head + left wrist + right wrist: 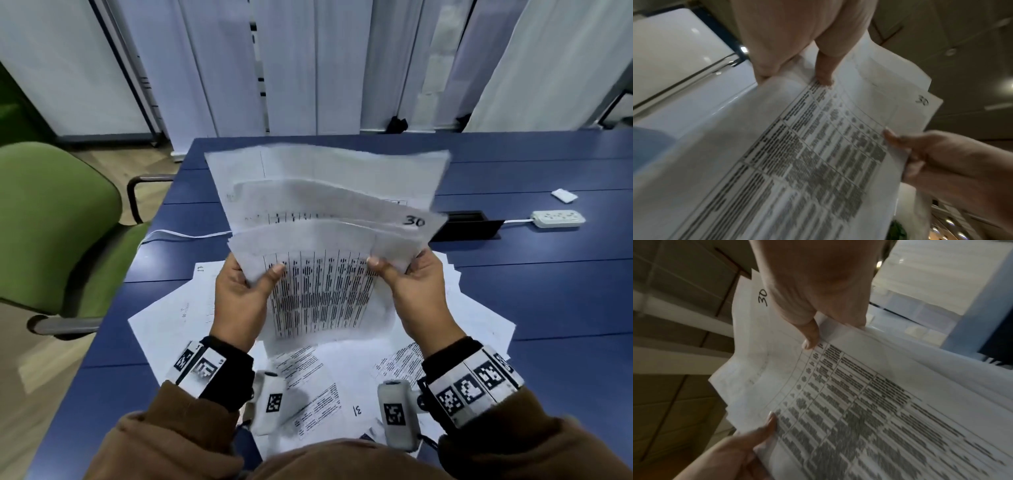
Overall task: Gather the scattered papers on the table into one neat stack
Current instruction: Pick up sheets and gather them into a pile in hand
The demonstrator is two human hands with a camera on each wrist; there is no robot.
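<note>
a fanned bundle of sheets (325, 212) sits in the centre of the frame, raised above the surface (548, 291), with the left hand (239, 298) at its lower left edge and the right hand (416, 291) at its lower right edge. under and around the hands, loose papers (342, 380) lie spread on the surface across the lower centre. at the right of the frame a power strip (558, 218) lies on the surface, a small card (564, 196) just above it. a chair (58, 236) stands at the left, beside the surface.
</note>
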